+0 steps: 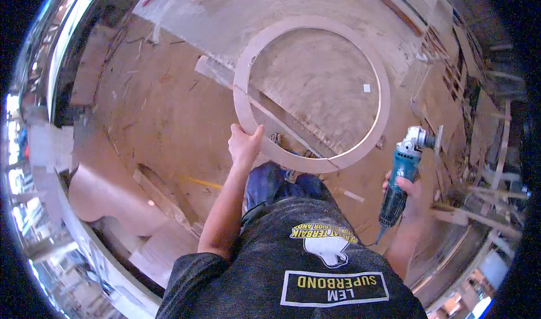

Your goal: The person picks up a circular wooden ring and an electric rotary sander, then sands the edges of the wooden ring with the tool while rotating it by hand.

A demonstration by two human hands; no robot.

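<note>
My left hand [244, 144] grips the near left rim of a large round wooden ring [384, 88], which is held up off the dusty floor in front of me. My right hand [407, 190] is closed around the body of a teal angle grinder [401, 172], whose silver head points up and to the right, away from the ring. The grinder's cord trails down by my right side. Through the ring's lower part I see my foot in a sandal [277, 141] on the floor.
Plywood sheets [225, 14] lie on the floor beyond the ring. Wood offcuts and strips [163, 198] lie at lower left, with a curved panel [96, 192] beside them. Stacked timber frames and slats [479, 122] crowd the right side. Sawdust covers the floor.
</note>
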